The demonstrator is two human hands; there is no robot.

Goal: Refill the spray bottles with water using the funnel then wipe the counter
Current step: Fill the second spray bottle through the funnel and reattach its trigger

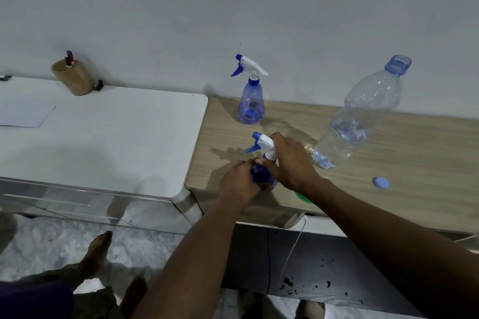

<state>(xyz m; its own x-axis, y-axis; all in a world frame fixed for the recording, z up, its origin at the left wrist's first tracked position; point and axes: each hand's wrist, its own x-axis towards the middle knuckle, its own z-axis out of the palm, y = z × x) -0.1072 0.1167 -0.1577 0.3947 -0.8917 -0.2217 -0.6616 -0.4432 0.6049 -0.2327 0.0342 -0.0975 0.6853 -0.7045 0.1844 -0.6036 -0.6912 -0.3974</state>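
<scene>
A blue spray bottle [260, 172] stands near the front left of the wooden counter [401, 163]. My left hand [239, 181] wraps around its body. My right hand [290, 158] grips its white and blue trigger head [261, 142] at the neck. A second blue spray bottle [251, 101] stands upright against the wall, with its trigger head on. To the right stands a large clear water bottle [360, 116], uncapped and partly filled. Its blue cap [380, 182] lies on the counter. A green funnel [302, 195] peeks out from under my right forearm, mostly hidden.
A white cabinet top [116, 137] adjoins the counter on the left, carrying a sheet of paper [23, 116] and a wooden pen holder [74, 76]. A white cable [295, 246] hangs below the counter's front edge. My feet [98, 254] are on the tiled floor.
</scene>
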